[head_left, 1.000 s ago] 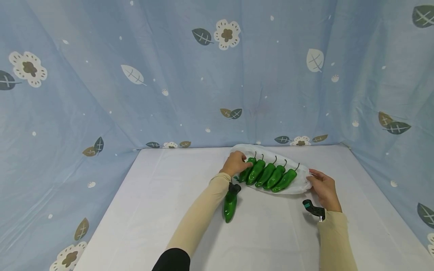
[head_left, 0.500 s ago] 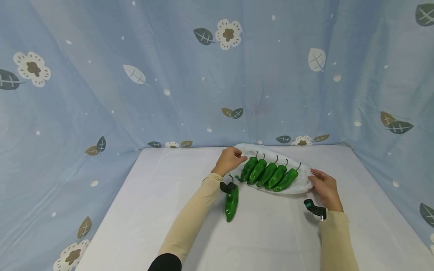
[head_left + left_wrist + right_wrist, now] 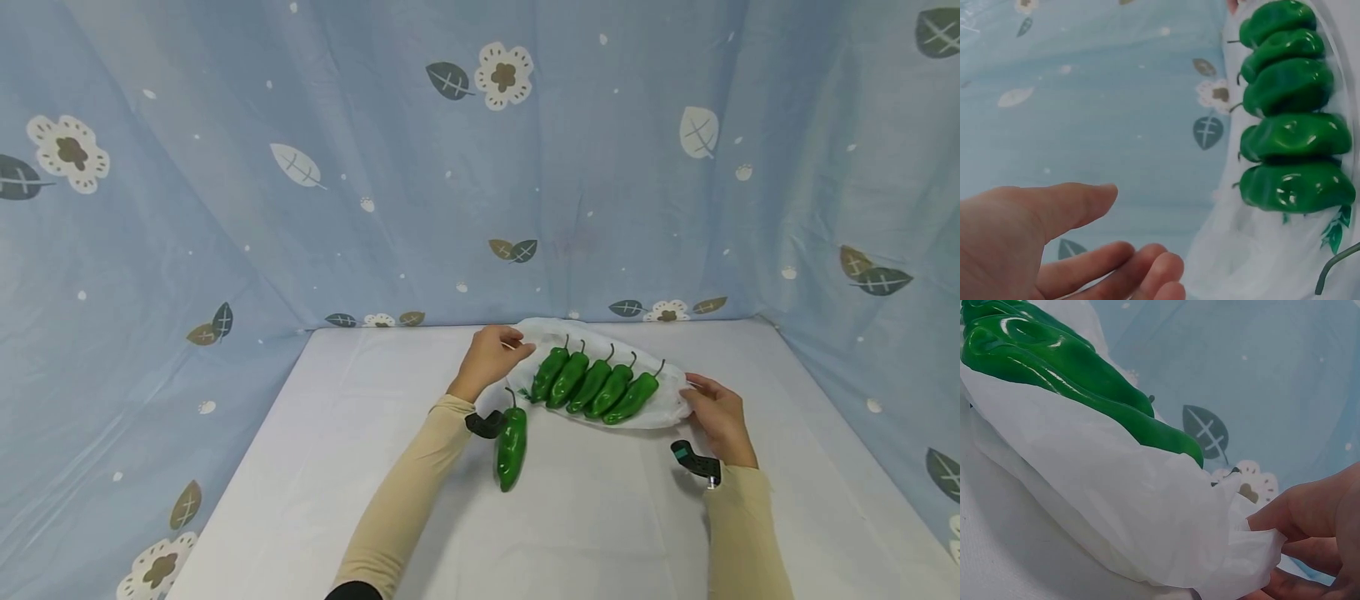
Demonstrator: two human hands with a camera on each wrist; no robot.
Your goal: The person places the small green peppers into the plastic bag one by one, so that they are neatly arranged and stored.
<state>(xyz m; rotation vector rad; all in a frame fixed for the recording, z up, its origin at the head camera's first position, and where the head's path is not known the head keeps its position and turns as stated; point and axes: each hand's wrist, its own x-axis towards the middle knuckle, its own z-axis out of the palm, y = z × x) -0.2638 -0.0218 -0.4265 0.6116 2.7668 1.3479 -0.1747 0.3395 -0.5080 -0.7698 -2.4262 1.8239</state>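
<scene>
Several glossy green peppers (image 3: 590, 388) lie side by side in a slanting row on a white plastic bag (image 3: 665, 407), stems toward the back. My left hand (image 3: 489, 360) hovers at the bag's left end, fingers relaxed, nothing between thumb and fingertips. In the left wrist view, a gap separates that hand (image 3: 1079, 244) from the nearest pepper (image 3: 1297, 187). At the bag's right end my right hand (image 3: 720, 419) pinches its gathered edge; the right wrist view has the crumpled plastic (image 3: 1241, 562) between thumb and fingers. One more green pepper (image 3: 512, 450) lies alone on the table, nearer me.
Behind the white-covered table (image 3: 600, 517) hangs a blue curtain (image 3: 375, 125) with flowers and leaves. A black wrist camera (image 3: 486, 423) on my left arm sits right beside the lone pepper. Another wrist camera (image 3: 695, 461) is on the right arm.
My left hand has drawn away to the left from the leftmost pepper in the row, its forearm shifting left too. The right hand and the bag stay where they were.
</scene>
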